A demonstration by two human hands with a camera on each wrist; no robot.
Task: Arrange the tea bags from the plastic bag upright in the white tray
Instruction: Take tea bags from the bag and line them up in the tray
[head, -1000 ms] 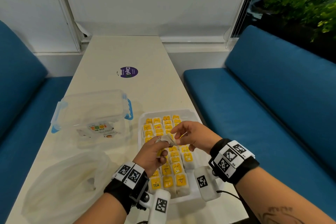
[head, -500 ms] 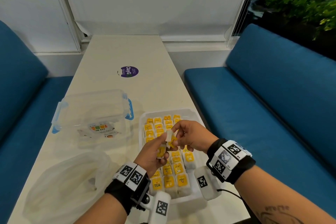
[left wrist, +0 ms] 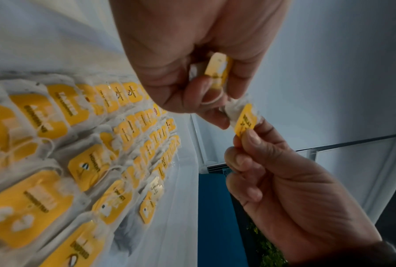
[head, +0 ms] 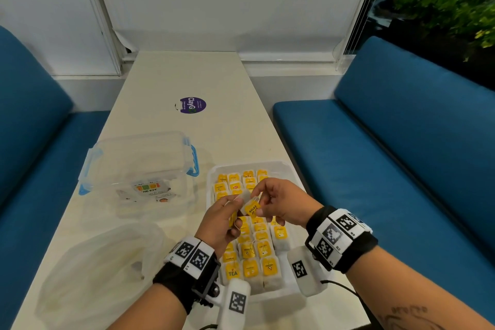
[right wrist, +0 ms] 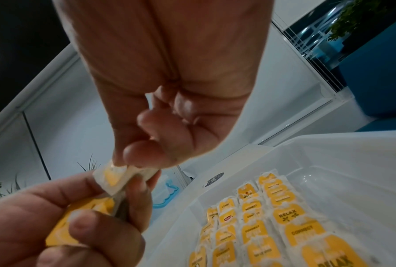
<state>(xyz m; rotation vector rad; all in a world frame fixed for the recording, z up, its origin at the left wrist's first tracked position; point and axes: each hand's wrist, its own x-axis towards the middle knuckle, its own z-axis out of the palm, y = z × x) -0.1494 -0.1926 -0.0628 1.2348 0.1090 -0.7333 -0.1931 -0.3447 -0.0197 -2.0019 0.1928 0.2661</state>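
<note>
- Fingers: the left hand (head: 217, 218) has its fingers (left wrist: 198, 91) curled round one tea bag with a yellow tag (left wrist: 218, 69). The right hand (head: 284, 202) pinches the yellow tag (head: 251, 208) of a second bag between thumb and forefinger (left wrist: 252, 138). Both hands are above the middle of the white tray (head: 292, 171).
- Change: half a second ago the two hands met close together over one small bundle. Now the tag reading RELAX faces up between them, and the bags look drawn slightly apart. This suggests two stuck or tangled bags are being separated before one goes into a row; whether their strings are free cannot be told.
- Left of the bench (head: 187, 75): one crumpled plastic bag (head: 99, 262), well apart from the hands. Whether any tea bags remain in it cannot be seen.
- Further back on the left: one clear box with blue clips (head: 139, 166), beside the tray.
- Centre: one purple round sticker (head: 192, 105) on the bench top.
- Right: one white tray holding upright tea bags (head: 250, 268) in about four columns, some thirty showing. The hands hide the middle rows, so the count is approximate. A bare strip of tray floor shows along the right side.
- Held bags: two.
</note>
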